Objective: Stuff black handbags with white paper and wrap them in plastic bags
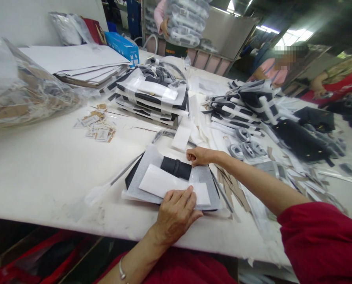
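A black bag (176, 167) lies flat on the table before me, partly wrapped in pale tissue paper (148, 159). Across its lower part rests a white foam strip (161, 184). My left hand (178, 211), fingers stretched out, lies flat on the strip's lower edge. At the upper right of the bag, my right hand (200, 156) has its fingers curled closed by the wrapping; whatever is in them is hidden. Another white strip (181, 136) lies just beyond it. A grey wrapped strap (125, 169) runs out to the left of the bag.
Behind stands a stack of wrapped bags (152, 98), with paper tags (100, 126) to its left. More bags (237, 106) and coiled straps (248, 150) lie at right. A plastic sack (30, 94) sits at left. One person (161, 23) carries wrapped items; others work at right.
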`<state>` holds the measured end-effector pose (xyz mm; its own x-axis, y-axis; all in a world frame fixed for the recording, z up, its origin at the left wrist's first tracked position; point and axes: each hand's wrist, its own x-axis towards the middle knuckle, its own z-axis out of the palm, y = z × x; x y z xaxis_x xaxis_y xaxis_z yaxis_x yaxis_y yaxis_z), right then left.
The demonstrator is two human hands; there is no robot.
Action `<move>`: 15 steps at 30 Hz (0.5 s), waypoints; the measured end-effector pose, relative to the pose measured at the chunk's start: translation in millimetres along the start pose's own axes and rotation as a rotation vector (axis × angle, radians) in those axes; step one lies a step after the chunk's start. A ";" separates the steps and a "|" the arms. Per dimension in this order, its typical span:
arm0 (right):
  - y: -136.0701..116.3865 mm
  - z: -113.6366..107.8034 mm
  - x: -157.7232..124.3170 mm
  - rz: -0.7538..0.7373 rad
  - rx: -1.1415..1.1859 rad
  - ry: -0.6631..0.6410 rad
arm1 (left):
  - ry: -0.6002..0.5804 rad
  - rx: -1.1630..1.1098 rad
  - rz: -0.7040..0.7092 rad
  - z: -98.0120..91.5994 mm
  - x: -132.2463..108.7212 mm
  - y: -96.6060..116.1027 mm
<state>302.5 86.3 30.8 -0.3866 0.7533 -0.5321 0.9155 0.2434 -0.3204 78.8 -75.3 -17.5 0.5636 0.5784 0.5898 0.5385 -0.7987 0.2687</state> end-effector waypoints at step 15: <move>-40.2 8.9 -50.9 0.179 -0.054 0.222 | -0.002 0.030 0.001 1.6 -2.5 0.8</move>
<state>284.3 32.7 63.8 -0.1902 0.9010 -0.3899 0.9737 0.1225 -0.1921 78.8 -77.1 -20.0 0.5657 0.5777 0.5885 0.5564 -0.7941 0.2447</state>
